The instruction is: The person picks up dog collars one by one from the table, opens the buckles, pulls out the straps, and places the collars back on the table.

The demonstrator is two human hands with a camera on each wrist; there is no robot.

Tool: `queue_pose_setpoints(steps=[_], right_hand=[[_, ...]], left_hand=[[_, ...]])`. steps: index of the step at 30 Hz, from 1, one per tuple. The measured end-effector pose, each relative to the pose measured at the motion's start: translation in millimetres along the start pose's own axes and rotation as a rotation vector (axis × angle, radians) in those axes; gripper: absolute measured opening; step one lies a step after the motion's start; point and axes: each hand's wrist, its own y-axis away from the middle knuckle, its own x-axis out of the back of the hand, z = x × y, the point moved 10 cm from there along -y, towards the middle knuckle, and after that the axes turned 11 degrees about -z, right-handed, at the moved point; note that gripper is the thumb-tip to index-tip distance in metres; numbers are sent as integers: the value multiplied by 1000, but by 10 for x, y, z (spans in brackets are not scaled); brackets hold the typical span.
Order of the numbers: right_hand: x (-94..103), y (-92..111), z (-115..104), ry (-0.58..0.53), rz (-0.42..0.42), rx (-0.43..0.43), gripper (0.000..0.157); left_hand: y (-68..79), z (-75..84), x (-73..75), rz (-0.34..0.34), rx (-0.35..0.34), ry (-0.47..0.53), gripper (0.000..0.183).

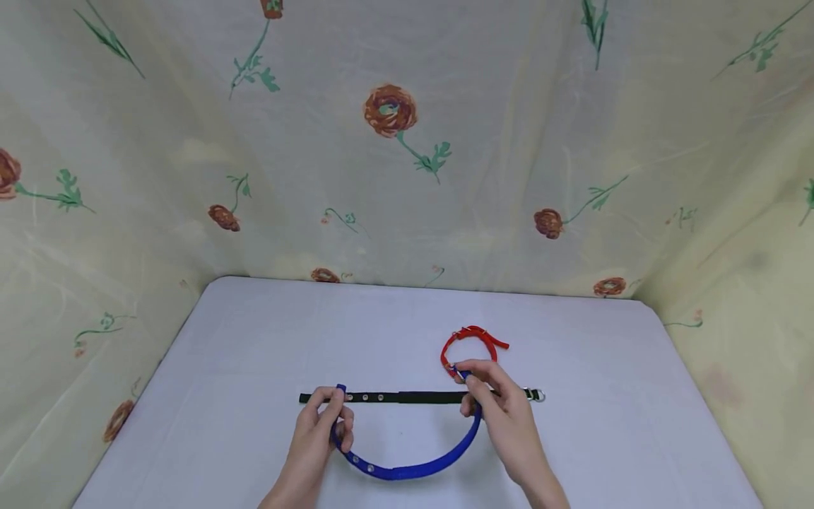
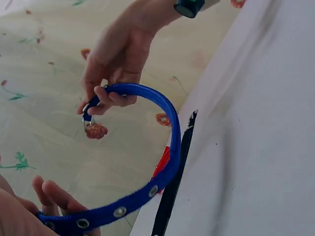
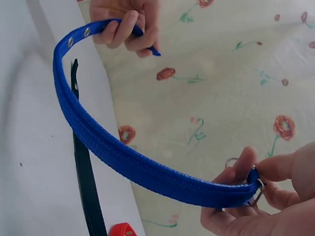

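A blue pet collar (image 1: 422, 469) hangs in a downward curve between my two hands, above the table. My left hand (image 1: 316, 424) pinches its tail end, near the metal eyelets. At the buckle end, my right hand (image 1: 499, 410) grips the strap; the metal buckle and a ring (image 3: 258, 191) show between the fingers in the right wrist view. Behind the blue one, a black collar (image 1: 432, 397) lies straight across the table, eyelets to the left and a metal ring at its right end. A red collar (image 1: 473, 330), fastened in a loop, lies beyond my right hand, which partly covers it.
The white table (image 1: 305, 325) extends around the collars. A cream curtain with printed flowers (image 1: 483, 162) encloses its back and sides. A dark band (image 2: 189, 7) sits on the right wrist.
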Motion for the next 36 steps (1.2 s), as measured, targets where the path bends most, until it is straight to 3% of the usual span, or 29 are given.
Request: queue_pose_setpoints(steps=[8, 16, 24, 28, 31, 36], right_hand=[[298, -13, 38, -4, 53, 6, 32], [609, -4, 264, -24, 149, -69, 48], [903, 22, 403, -36, 263, -73, 47], [974, 58, 454, -65, 294, -67, 45], [1034, 83, 481, -3, 326, -77, 47], [1164, 138, 510, 222, 399, -111, 47]], left_hand=[[22, 69, 210, 18, -60, -2, 40], [-8, 64, 368, 11, -80, 7, 49], [-44, 50, 572, 51, -90, 24, 34], [-74, -7, 652, 59, -64, -19, 27], [-87, -57, 714, 70, -41, -51, 21], [-97, -99, 842, 117, -13, -147, 22]])
